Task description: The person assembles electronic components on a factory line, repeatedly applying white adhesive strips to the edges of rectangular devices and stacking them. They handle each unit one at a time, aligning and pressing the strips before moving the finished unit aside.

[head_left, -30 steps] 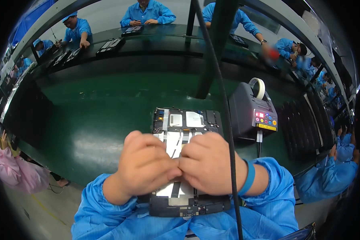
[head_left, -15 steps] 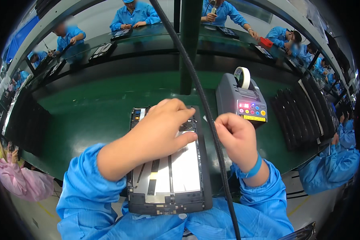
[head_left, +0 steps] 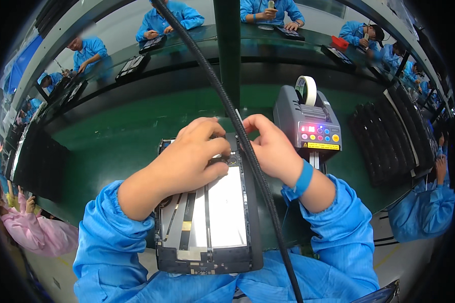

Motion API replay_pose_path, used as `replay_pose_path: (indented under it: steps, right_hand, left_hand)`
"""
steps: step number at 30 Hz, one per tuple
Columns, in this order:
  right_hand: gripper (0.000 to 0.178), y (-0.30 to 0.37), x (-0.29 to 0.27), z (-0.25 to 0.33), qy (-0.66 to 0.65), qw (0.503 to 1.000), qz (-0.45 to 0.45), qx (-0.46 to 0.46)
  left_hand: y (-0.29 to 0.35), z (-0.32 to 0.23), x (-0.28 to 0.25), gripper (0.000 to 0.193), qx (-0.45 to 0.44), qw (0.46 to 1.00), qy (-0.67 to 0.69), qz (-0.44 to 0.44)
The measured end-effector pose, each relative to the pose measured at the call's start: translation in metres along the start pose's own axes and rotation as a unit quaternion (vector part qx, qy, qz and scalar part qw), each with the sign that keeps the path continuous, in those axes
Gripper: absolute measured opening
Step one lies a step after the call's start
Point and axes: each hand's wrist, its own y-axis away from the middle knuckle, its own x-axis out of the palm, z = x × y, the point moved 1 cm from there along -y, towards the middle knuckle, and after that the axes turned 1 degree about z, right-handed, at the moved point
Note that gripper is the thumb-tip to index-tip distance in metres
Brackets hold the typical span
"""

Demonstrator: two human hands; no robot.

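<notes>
Toward the left of the glossy green tabletop (head_left: pixel 111 146) stands a stack of flat black pieces (head_left: pixel 40 164). Right of it, the bare left hand (head_left: pixel 194 151) covers the upper part of a black-framed, tablet-like device with silvery-white inner panels (head_left: pixel 229 207), lying before the person. Its innards are already exposed; what is left cannot be judged from this view. The left fingers curl over the device's upper half; whether they grip anything, I cannot tell. Beside its upper right corner, the bare right hand (head_left: pixel 273 146) bends its fingers near a thin whitish strip (head_left: pixel 238 114), partly behind a black braided cable (head_left: pixel 215 81), their hold unclear. Farther right sits a boxy grey tape dispenser (head_left: pixel 308 118).
</notes>
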Motion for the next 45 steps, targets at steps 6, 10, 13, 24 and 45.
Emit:
replay_pose_path:
  steps: [6,10,13,24,45]
  right_hand:
    - [0.035,-0.014,0.002,-0.011,-0.162,0.98,0.041,0.107]
    - [0.042,-0.01,-0.001,-0.004,-0.162,0.982,0.063,0.079]
    - [0.053,-0.014,0.003,-0.009,-0.136,0.986,0.088,0.033]
    - [0.057,-0.015,0.007,-0.005,-0.095,0.99,0.093,0.055]
    - [0.02,-0.034,-0.006,0.054,0.387,0.863,0.313,-0.091]
  left_hand:
    - [-0.01,-0.008,0.004,0.038,0.046,0.999,0.002,0.021]
    - [-0.006,0.003,-0.004,0.03,0.053,0.999,0.006,0.012]
    - [0.003,0.009,-0.006,0.03,-0.003,0.999,0.036,0.013]
    - [0.007,0.007,0.001,0.035,0.044,0.998,-0.038,-0.032]
    - [0.008,0.017,0.004,0.018,-0.13,0.99,0.052,0.005]
